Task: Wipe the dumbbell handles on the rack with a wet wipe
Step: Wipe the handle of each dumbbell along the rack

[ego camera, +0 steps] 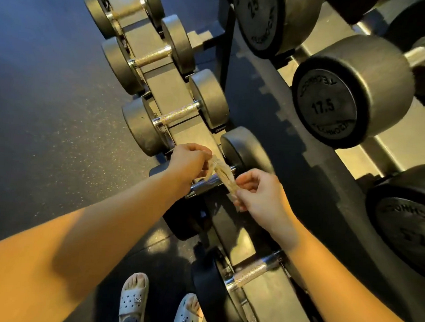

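Both bare forearms are reaching from the near edge toward the low grey metal rack (166, 84), which is holding a near-to-far row of black round-headed dumbbells. The left hand (189, 164) is pinching the far end of a twisted pale wet wipe (222, 172) with curled fingers, and the right hand (259, 192) is pinching its near end. The wipe is stretching from far left to near right, crossing over a knurled chrome dumbbell handle (209, 181) that is pointing near left to far right.
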